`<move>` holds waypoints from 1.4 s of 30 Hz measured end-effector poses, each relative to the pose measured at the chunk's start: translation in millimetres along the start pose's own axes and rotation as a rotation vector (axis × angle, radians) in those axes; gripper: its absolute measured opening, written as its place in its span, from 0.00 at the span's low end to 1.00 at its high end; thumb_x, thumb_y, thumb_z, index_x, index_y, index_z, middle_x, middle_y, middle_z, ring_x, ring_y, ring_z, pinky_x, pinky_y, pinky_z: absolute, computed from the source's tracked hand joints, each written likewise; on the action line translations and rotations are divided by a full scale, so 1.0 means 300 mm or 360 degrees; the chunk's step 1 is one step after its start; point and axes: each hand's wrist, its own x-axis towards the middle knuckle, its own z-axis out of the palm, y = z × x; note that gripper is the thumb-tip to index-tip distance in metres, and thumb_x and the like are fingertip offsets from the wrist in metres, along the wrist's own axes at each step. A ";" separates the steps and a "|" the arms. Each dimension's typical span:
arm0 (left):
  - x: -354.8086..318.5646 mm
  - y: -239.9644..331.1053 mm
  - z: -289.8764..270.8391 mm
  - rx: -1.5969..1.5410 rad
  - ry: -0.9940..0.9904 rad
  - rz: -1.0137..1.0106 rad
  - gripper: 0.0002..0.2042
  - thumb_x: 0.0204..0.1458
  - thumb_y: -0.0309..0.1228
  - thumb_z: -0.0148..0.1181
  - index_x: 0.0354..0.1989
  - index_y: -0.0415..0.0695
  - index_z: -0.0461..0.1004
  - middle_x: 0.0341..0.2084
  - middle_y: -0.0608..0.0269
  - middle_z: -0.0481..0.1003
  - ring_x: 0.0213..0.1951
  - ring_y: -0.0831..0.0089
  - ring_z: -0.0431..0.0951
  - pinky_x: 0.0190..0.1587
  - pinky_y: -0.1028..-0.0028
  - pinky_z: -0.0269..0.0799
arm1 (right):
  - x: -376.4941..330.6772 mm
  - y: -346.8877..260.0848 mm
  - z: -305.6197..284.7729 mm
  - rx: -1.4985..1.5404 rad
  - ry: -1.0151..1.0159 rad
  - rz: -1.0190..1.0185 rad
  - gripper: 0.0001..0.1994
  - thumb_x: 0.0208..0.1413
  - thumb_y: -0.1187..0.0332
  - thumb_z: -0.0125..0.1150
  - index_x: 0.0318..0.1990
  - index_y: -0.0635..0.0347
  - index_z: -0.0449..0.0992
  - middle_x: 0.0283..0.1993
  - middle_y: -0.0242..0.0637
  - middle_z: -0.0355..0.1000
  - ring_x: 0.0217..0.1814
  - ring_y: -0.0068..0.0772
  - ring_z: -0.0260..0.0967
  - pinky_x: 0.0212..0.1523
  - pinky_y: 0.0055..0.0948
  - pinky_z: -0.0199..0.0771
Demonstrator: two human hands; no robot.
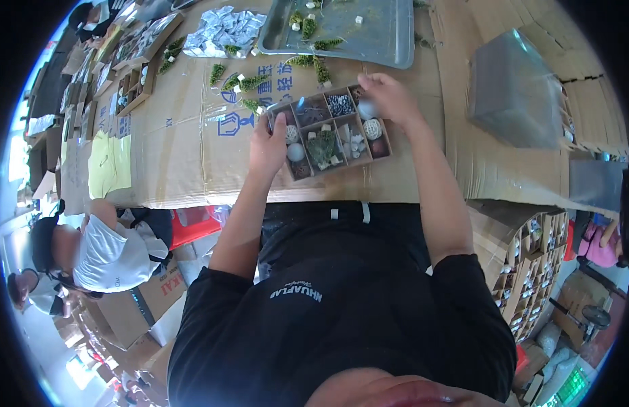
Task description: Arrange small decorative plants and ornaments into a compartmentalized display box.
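Head view, divided box (331, 132) long axis left-right, slightly tilted, left hand (268, 146) gripping its edge, right hand (389, 98) pinching pale ball (367, 108)

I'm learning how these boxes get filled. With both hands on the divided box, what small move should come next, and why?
Probably lower the small pale ball in the right hand into the box's far right compartment. The hand hovers right over that corner of the divided box, the left hand steadies the near left edge, and most other compartments already hold ornaments and green sprigs.
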 end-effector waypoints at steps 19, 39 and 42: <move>-0.073 0.000 0.082 0.0437 0.0085 0.0151 0.50 0.57 0.53 0.61 0.69 0.23 0.40 0.57 0.24 0.58 0.61 0.34 0.62 0.65 0.52 0.59 | -0.022 -0.057 -0.049 -0.0368 -0.0111 0.0300 0.29 0.59 0.45 0.62 0.46 0.71 0.78 0.42 0.51 0.79 0.45 0.40 0.77 0.50 0.35 0.74; -0.225 0.031 0.108 0.1403 0.0127 0.0790 0.51 0.52 0.62 0.58 0.74 0.36 0.47 0.71 0.29 0.44 0.72 0.31 0.40 0.67 0.33 0.41 | -0.246 -0.005 0.176 -0.1133 0.0182 0.0004 0.26 0.68 0.49 0.43 0.42 0.69 0.71 0.41 0.65 0.75 0.40 0.63 0.76 0.43 0.57 0.75; -0.328 -0.006 0.045 0.1498 -0.0104 0.0904 0.52 0.49 0.63 0.60 0.75 0.43 0.47 0.73 0.37 0.44 0.74 0.37 0.40 0.69 0.36 0.37 | -0.284 -0.078 0.302 -0.1275 0.0311 -0.0079 0.24 0.68 0.50 0.44 0.45 0.68 0.70 0.37 0.64 0.76 0.38 0.60 0.78 0.38 0.57 0.78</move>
